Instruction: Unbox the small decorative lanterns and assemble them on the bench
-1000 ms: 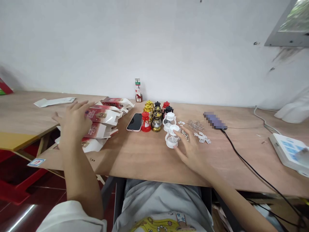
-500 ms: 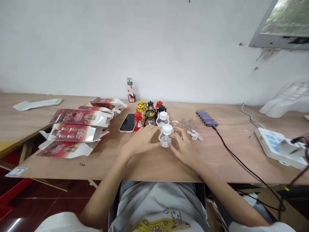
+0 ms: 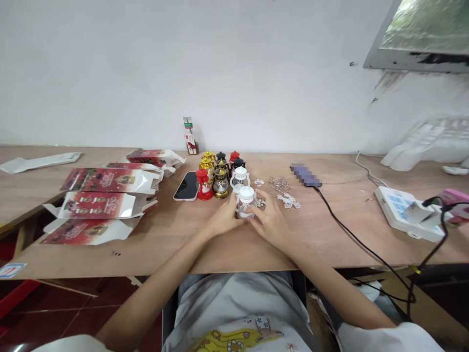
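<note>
Currently, fingers of both hands are curled in on one white lantern (image 3: 247, 193), gripping it from either side. Left hand (image 3: 224, 215) covers its left flank; right hand (image 3: 273, 220) has the opposite side, with fingers across the lower front. Lantern is upright, at the person's midline near the front of the cluster; whether its base touches the wooden table (image 3: 172, 254) is hidden.

Step in hand, as judged: two-handed handling of this lantern, steadying or adjusting it. Exact finger action too small to tell. Next move likely calls for even pressure from both sides, keeping it upright and clear of the second white lantern (image 3: 240, 177) just behind.

Further out: small round pieces (image 3: 261, 203) just beside the right fingers, then white flat pieces (image 3: 289, 200) and a heap of metal pieces (image 3: 279, 184). Left of the white pair, a red lantern (image 3: 204, 190) and a dark-and-gold lantern (image 3: 221, 187), more lanterns behind. Phone (image 3: 186, 187) next to the red one. Red printed cartons (image 3: 98, 205) well off to the left, flaps open. Power strip (image 3: 392, 208) far right.
</note>
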Motion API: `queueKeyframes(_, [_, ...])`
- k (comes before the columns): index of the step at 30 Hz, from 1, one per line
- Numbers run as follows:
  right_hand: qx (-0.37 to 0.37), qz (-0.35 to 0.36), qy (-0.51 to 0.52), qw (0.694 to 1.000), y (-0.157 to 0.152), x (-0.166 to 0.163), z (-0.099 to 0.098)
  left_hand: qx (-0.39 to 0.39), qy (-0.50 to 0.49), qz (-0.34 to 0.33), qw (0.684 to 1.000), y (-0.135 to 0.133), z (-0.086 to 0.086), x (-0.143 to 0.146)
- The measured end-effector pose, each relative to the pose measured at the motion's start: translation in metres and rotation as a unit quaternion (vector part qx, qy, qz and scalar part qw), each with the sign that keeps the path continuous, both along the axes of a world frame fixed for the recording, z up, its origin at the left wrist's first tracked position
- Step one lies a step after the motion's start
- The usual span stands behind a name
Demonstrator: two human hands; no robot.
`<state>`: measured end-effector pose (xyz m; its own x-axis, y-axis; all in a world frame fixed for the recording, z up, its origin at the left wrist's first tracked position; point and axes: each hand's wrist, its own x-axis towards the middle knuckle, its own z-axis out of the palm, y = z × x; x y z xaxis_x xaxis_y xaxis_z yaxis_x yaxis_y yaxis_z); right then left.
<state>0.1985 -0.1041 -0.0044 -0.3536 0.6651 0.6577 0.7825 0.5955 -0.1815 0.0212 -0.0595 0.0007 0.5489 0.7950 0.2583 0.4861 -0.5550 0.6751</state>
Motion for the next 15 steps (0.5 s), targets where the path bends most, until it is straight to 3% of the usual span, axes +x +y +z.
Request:
queueKeyframes(4, [0.004,0.000,0.019,1.000,0.000,-0.001,-0.001,0.036,0.044,0.011,0.998,0.016,-0.017,-0.003])
queueKeyframes(8, [0.011,0.012,0.018,1.000,0.001,-0.002,-0.002,0.036,0.067,0.004,0.997,0.032,-0.022,0.002])
queueKeyframes(12, [0.043,-0.003,0.042,0.998,-0.001,-0.002,-0.004,0.060,0.018,-0.040,0.997,0.041,-0.021,0.010])
queueKeyframes(15, [0.083,-0.014,0.054,0.995,-0.003,0.000,-0.006,0.034,-0.041,-0.073,0.996,0.042,-0.020,0.006])
